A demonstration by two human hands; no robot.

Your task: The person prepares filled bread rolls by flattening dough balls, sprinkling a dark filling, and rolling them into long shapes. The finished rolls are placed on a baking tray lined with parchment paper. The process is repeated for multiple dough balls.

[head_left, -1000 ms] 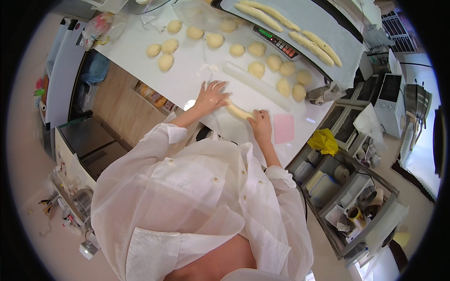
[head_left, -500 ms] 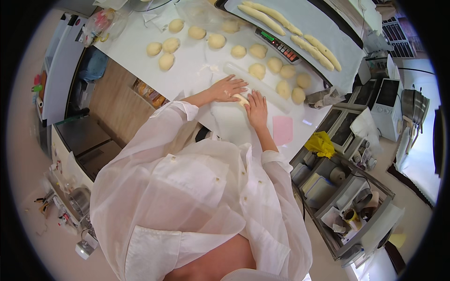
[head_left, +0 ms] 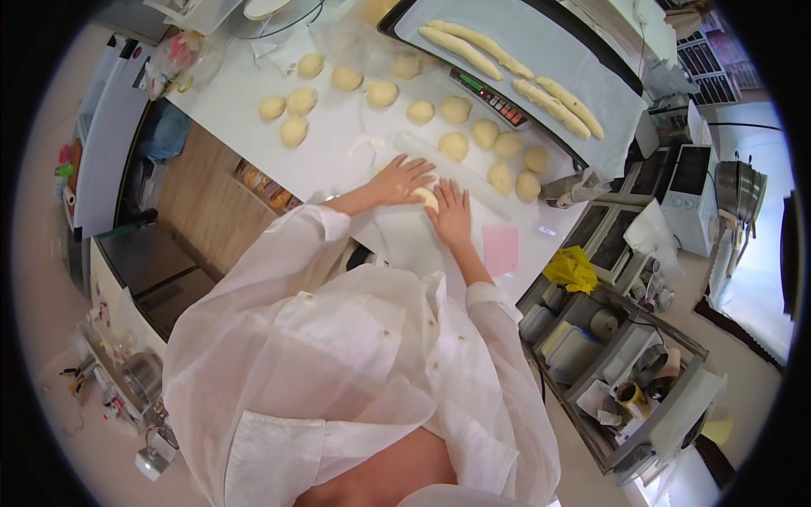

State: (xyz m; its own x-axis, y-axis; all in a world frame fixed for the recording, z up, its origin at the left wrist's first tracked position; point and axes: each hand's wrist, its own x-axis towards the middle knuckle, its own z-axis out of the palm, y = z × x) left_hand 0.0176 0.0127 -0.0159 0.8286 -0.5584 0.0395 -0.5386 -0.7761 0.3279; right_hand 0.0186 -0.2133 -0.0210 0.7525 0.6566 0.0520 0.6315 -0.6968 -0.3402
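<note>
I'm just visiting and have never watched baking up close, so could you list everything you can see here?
Dough piece: one, pale yellow, on the white worktop, between both hands.
Dough balls: about fourteen, pale yellow, spread over the worktop beyond the hands.
Long dough sticks: about four, pale, on the cloth-lined tray at the far edge.
Rolling pin: one, clear or white, lying just beyond the hands.
Scale: one, dark, beside the tray.
Pink scraper: one, flat on the worktop, right of the right hand.
Yellow cloth: one, off the worktop's right corner.
Shelf cart: one, grey, holding tubs and cups, lower right.
Left hand: flat, touching the dough piece.
Right hand: flat, beside the dough piece.
</note>
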